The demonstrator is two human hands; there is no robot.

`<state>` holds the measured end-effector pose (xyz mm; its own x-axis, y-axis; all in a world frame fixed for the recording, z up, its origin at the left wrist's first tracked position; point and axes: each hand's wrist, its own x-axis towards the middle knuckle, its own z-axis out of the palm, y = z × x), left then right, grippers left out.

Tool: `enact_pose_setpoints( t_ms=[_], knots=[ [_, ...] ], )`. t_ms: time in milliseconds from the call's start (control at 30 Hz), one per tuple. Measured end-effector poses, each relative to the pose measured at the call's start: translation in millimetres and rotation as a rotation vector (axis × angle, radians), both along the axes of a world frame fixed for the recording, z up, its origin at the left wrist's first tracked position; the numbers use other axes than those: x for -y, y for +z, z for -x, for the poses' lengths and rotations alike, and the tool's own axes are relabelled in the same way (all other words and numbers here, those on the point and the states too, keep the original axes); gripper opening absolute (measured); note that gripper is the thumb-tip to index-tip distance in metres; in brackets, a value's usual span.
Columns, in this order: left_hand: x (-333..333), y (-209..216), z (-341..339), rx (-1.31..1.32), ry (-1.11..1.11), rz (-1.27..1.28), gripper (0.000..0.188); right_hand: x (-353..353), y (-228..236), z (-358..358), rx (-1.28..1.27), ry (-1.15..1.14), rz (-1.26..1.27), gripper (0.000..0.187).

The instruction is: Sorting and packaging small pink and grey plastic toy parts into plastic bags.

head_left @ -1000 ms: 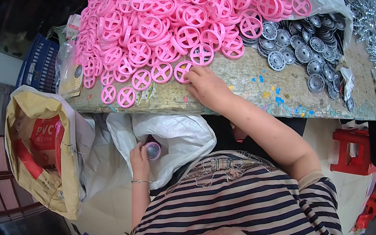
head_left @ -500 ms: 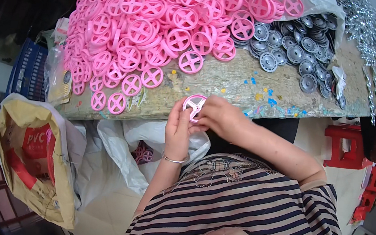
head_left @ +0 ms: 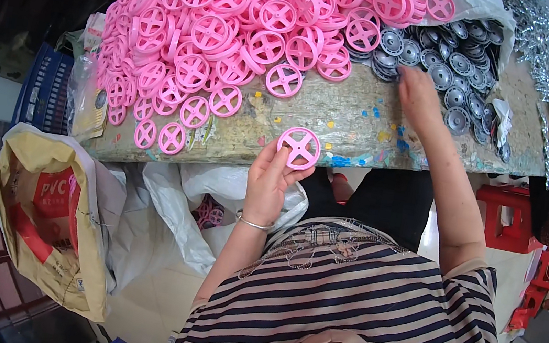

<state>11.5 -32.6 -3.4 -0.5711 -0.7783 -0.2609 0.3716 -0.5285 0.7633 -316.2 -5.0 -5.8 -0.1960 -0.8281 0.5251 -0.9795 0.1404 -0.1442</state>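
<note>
My left hand (head_left: 269, 179) holds a pink four-spoked plastic wheel (head_left: 299, 148) by its lower left rim, just in front of the table's near edge. The thumb lies over the wheel, and its openings face up. My right hand (head_left: 420, 97) reaches over the table to the left side of a heap of round grey wheel discs (head_left: 441, 75). Its fingers are pressed together on a grey disc there; the fingertips are partly hidden. A large heap of pink wheels (head_left: 211, 33) covers the table left of that hand.
Small blue and yellow scraps lie on the worn wooden table (head_left: 353, 123). Silver tinsel (head_left: 546, 55) hangs at the far right. Below the table stand an open paper sack (head_left: 98, 245) and a white bag (head_left: 172, 210) with pink wheels inside. A red stool (head_left: 507, 219) is at right.
My right hand has left the pink wheel and moved far right to the grey discs. My left hand still holds the wheel, now slightly further right and more fully visible.
</note>
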Motion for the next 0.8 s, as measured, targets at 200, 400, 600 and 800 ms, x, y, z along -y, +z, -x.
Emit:
enact_pose_setpoints(
  t_ms=[200,400,600,800],
  knots=[
    [-3,-1,9,0.071,0.027,0.085,0.033,-16,61,-109,1.273,0.161,-0.215,0.024],
    [-6,5,13,0.03,-0.018,0.121,0.038,-21,36,-162,0.847,0.37,-0.106,0.025],
    [-11,12,6,0.106,-0.046,0.228,0.038,-25,42,-156,1.289,0.329,-0.331,0.023],
    [-15,8,-1,0.17,-0.05,0.317,0.034,-32,42,-164,1.306,0.322,-0.403,0.018]
  ],
)
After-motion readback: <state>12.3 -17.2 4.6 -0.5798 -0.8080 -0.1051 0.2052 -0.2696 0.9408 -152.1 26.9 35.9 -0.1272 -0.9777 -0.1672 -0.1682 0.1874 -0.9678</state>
